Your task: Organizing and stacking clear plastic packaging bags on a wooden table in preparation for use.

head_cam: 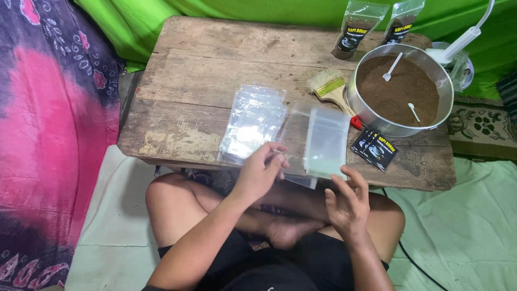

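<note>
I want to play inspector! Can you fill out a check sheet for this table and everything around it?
Surface: worn wooden table, paint flaking at the front edge.
Job's things: clear plastic bag held up by both hands; stack of clear bags beside it.
Clutter: round metal pan of brown powder with two white spoons; brush; two filled pouches; small black packets.
Hands: left hand pinches the bag's corner; right hand is open under its bottom edge.
Cables: black cable on the floor cloth.
Surroundings: green cloth; pink patterned fabric.
</note>
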